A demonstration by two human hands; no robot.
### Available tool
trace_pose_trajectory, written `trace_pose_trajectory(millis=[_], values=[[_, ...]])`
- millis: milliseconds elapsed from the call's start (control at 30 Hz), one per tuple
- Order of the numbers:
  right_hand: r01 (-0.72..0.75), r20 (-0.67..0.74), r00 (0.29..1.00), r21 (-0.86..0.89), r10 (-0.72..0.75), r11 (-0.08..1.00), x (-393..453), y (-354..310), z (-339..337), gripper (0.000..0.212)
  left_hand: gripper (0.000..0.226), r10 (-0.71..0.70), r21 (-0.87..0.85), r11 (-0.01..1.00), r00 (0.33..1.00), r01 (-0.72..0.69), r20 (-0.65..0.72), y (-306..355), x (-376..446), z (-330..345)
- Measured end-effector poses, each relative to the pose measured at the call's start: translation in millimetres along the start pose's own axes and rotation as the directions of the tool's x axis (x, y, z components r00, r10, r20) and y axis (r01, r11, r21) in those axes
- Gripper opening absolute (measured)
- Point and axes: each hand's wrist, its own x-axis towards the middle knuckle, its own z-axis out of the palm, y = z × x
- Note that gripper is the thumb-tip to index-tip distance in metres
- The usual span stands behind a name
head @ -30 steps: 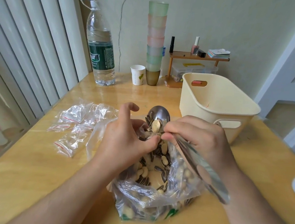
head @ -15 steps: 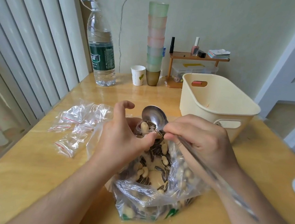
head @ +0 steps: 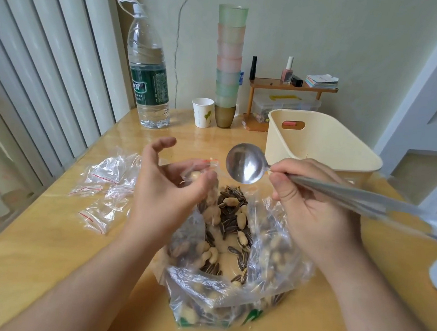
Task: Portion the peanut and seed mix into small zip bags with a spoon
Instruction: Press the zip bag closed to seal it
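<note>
Left hand (head: pixel 168 187) curled around a small zip bag (head: pixel 198 170), fingers (head: pixel 161 144) and thumb pinching its mouth open just above the big bag of mix (head: pixel 230 258); at least one peanut visible inside. Right hand (head: pixel 311 213) gripping the spoon (head: pixel 246 164) near the neck, thumb and fingers wrapped on the handle, bowl turned up and empty, hovering beside the little bag's mouth. Peanut and seed mix lying loose in the large clear bag, open-topped, slumped on the counter (head: pixel 45 256) between both forearms. Spare zip bags (head: pixel 104 189) scattered to the left, well apart from the cream basket (head: pixel 319 147) on the right. Thin film, likely light, floppy and slick: best held at the stiffer zip strip, both lips kept spread, never by the sagging body. Seeds and peanuts light, hard and prone to rolling off a shallow bowl, so level carrying probably needed. Large bag's limp rim apt to fold inward over the mix.
</note>
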Motion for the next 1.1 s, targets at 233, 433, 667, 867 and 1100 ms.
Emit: trace_pose_trajectory(millis=[233, 433, 667, 867, 1100], values=[[-0.128, 0.456, 0.876, -0.096, 0.158, 0.987, -7.8, 0.9, 20.2, 0.025, 0.078, -0.092, -0.265, 0.961, 0.995, 0.077, -0.044, 3.3, 7.6, -2.0], [0.086, 0.655, 0.747, -0.27, 0.117, 0.959, -17.6, 6.3, 28.0, 0.03, 0.075, 0.11, -0.022, 0.994, 0.984, -0.108, 0.143, 4.3, -1.8, -2.9], [-0.378, 0.335, 0.864, -0.058, 0.375, 0.924, -7.3, 2.4, 24.8, 0.025, 0.078, 0.053, -0.103, 0.994, 0.965, -0.027, 0.256, 8.7, -2.8, -0.8], [-0.59, 0.575, 0.726, 0.24, 0.377, 0.771, -3.0, -11.8, 38.9, 0.042, 0.08, -0.04, -0.383, 0.908, 0.944, 0.172, 0.329, 16.1, -5.3, 6.1], [-0.675, 0.508, 0.73, 0.43, 0.457, 0.6, -3.4, -17.3, 43.2, 0.048, 0.075, 0.042, -0.347, 0.932, 0.919, 0.105, 0.391, 7.3, -8.5, 5.9]])
